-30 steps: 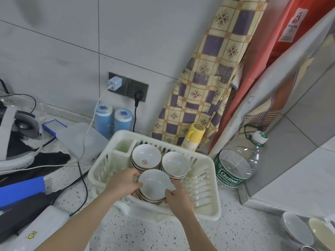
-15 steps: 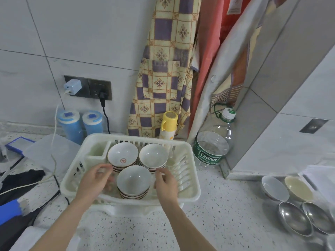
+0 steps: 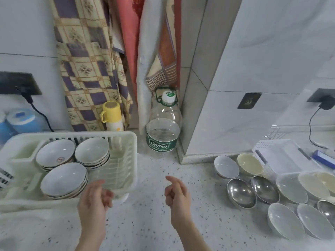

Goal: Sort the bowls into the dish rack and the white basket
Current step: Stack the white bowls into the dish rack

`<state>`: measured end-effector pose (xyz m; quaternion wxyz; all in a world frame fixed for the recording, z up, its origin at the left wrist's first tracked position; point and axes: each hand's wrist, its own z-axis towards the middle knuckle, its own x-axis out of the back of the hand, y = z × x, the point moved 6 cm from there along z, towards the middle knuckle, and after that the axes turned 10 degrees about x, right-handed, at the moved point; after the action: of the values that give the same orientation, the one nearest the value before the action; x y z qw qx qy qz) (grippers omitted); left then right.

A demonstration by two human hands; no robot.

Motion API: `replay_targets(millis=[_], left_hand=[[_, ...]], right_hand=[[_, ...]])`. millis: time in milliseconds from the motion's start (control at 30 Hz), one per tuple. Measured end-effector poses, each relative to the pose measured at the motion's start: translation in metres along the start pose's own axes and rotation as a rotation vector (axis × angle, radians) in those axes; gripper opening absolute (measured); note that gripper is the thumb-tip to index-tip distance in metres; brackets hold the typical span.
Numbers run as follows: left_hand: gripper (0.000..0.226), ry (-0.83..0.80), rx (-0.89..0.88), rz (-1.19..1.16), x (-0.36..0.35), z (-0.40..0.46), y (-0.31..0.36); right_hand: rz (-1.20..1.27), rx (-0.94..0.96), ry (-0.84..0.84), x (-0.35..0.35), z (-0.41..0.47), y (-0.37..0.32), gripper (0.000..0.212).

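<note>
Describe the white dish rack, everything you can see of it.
The white dish rack looks like slotted plastic, with a raised rim, a ribbed floor and a solid side compartment at its left end. It sits on the speckled counter, left of the water bottle. Three stacks of white bowls fill it. The left hand hovers at its near edge.

"Cestbon" (green label) on bottle (image 3: 163,127)

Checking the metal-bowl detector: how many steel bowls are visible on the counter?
3. Steel bowl and steel bowl sit side by side in front of the white bowl and cream bowl. A third steel bowl is cut off at the right edge; more may lie out of frame.
</note>
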<state>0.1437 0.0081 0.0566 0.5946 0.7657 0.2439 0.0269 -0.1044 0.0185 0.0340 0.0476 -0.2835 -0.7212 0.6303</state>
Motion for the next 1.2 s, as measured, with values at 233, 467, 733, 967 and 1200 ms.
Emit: replay_targets(millis=[233,467,733,967,1200], left_hand=[[0.014,-0.23,0.153,0.21,-0.131,-0.058,-0.093],[0.012,-0.363,0.324,0.329,-0.209,-0.101,-0.159],[0.012,-0.406,0.347,0.481,-0.244,-0.103,-0.191],[0.016,-0.393,0.4,0.573,-0.27,-0.083,-0.207],[0.021,-0.451,0.489,0.779,-0.336,-0.055,-0.214]], right_hand=[[-0.036,-0.007,0.68,0.215,-0.008,-0.001,0.021],[0.06,-0.161,0.938,0.308,-0.021,-0.004,0.05],[0.047,-0.155,1.102,0.351,-0.007,-0.017,0.052],[0.092,-0.173,1.143,0.355,-0.005,-0.014,0.042],[0.044,-0.076,1.062,0.348,-0.009,-0.024,0.04]])
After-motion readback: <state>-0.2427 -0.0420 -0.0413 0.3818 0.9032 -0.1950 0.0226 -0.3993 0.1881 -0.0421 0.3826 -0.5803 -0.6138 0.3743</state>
